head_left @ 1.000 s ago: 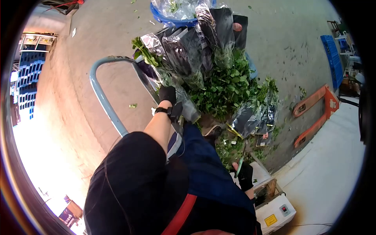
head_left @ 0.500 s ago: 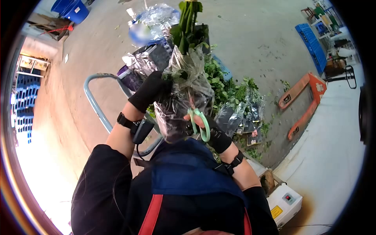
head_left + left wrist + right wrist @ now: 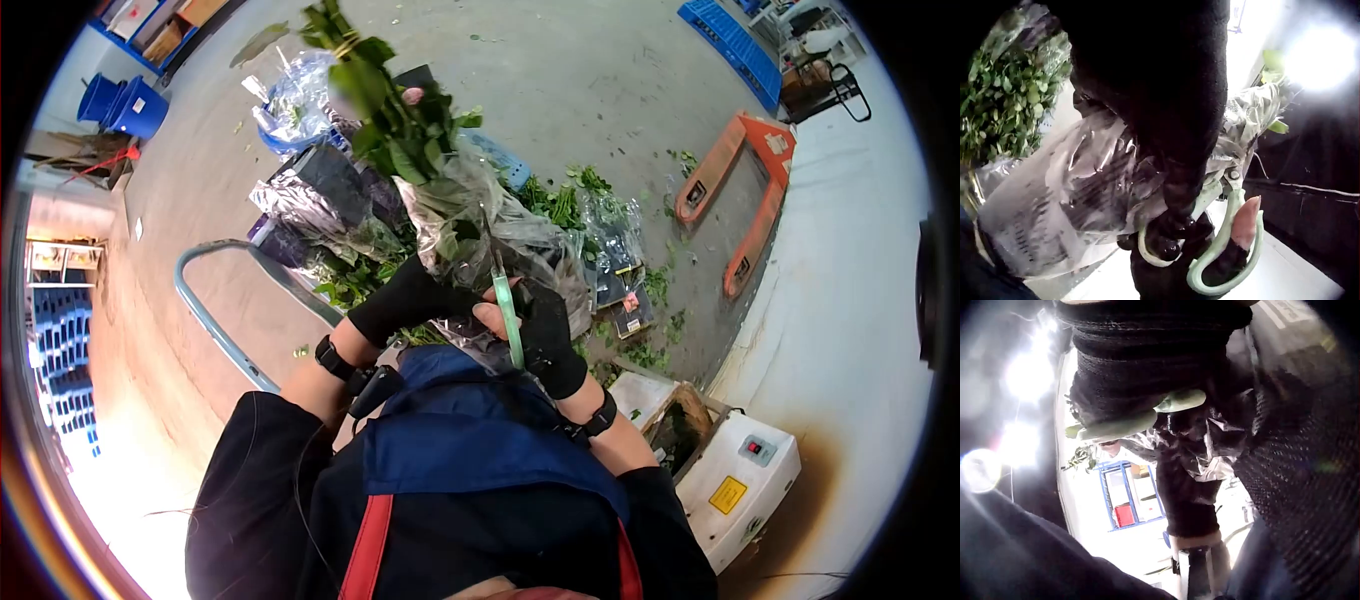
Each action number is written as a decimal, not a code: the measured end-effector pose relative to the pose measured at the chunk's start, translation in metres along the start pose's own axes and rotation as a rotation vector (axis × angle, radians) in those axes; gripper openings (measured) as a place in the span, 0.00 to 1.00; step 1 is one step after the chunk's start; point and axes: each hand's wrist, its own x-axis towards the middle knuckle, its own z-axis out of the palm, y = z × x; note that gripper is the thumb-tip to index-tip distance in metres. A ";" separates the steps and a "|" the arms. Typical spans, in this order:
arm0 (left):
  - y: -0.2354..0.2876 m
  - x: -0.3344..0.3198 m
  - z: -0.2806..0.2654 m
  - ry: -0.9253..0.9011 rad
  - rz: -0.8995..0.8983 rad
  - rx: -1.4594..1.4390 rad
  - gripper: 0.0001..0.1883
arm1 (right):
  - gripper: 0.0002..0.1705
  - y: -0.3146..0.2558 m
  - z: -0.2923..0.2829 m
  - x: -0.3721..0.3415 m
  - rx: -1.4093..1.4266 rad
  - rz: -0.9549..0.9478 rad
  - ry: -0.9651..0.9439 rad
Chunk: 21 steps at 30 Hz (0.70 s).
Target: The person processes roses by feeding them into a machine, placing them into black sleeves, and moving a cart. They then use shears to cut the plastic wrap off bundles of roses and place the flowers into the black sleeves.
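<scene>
A bunch of leafy green stems (image 3: 385, 105), wrapped in a clear plastic sleeve (image 3: 445, 205), is held up before the person's lap, stem ends toward the upper left. My black-gloved left hand (image 3: 425, 300) grips the sleeve around its middle. Close beside it, my gloved right hand (image 3: 548, 340) holds scissors with pale green handles (image 3: 508, 315), the blades pointing up against the plastic. In the left wrist view, the right thumb sits through one loop of the scissors (image 3: 1225, 237), below the left hand (image 3: 1166, 100). Crinkled plastic partly hides the blades.
More wrapped bunches (image 3: 320, 195) stand to the left, near a blue tub (image 3: 285, 140) filled with clear plastic. A grey tubular handle (image 3: 205, 310) curves at the left. Flat sleeves (image 3: 610, 245) and loose leaves lie at right, near an orange pallet jack (image 3: 765, 150) and a white machine (image 3: 735, 490).
The left hand has lifted a wrapped bunch from the pile up to the lap, and its stems now lean left. The right hand has brought the scissors up from the lower right to the sleeve.
</scene>
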 end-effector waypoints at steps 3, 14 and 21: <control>0.006 0.009 0.014 -0.001 0.015 0.017 0.30 | 0.18 0.000 -0.028 -0.011 0.069 0.134 -0.094; 0.033 0.022 0.026 -0.134 -0.049 -0.054 0.29 | 0.21 0.013 -0.057 -0.019 -0.063 -0.051 -0.080; 0.021 0.026 0.035 -0.206 -0.038 0.073 0.29 | 0.13 0.004 -0.067 -0.011 0.205 0.151 -0.119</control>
